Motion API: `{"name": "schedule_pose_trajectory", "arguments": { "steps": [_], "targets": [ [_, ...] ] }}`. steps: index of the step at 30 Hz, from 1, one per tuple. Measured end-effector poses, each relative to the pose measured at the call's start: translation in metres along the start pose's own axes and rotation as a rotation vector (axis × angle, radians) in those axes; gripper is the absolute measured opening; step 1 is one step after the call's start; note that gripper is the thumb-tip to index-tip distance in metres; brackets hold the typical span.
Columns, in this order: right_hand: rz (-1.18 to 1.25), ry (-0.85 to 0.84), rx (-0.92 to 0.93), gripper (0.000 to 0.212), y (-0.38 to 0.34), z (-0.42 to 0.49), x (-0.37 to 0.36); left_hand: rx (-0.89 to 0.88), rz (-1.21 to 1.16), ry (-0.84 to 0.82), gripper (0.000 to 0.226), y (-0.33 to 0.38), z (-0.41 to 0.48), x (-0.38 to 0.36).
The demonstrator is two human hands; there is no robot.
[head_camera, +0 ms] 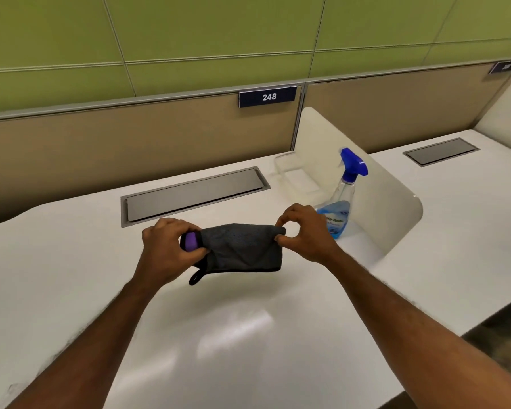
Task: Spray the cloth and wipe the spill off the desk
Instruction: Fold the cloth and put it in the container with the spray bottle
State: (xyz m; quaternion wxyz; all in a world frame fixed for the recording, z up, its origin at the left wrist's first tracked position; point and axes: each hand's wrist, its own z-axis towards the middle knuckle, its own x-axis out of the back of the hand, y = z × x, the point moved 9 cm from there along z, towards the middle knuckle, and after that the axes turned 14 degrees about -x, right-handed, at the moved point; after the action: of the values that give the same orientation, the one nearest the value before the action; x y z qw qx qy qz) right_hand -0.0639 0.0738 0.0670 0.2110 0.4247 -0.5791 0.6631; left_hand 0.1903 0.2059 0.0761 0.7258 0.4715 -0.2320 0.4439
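Both hands' fingers stretching grey cloth above desk, spray bottle possibly touching divider

Grey cloth hangs above the white desk — spray bottle upright behind.

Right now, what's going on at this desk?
A person holds a dark grey cloth stretched between both hands above the white desk, left hand at one end, right hand pinching the other. The spray bottle stands untouched beside the divider.
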Motion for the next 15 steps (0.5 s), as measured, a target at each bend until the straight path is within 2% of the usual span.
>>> {"name": "schedule_pose_trajectory", "arguments": {
  "steps": [3,10,15],
  "targets": [
    [-0.194,0.038,0.038,0.018,-0.010,0.019,0.016,-0.070,0.049,0.003,0.033,0.005,0.027,-0.003],
    [-0.550,0.118,0.260,0.018,-0.046,0.080,0.063,-0.166,0.137,-0.027,0.031,0.021,0.106,-0.010],
    [-0.672,0.218,0.361,0.014,-0.073,0.139,0.116,-0.130,0.225,0.032,0.029,0.026,0.170,-0.007]
  ]
}}
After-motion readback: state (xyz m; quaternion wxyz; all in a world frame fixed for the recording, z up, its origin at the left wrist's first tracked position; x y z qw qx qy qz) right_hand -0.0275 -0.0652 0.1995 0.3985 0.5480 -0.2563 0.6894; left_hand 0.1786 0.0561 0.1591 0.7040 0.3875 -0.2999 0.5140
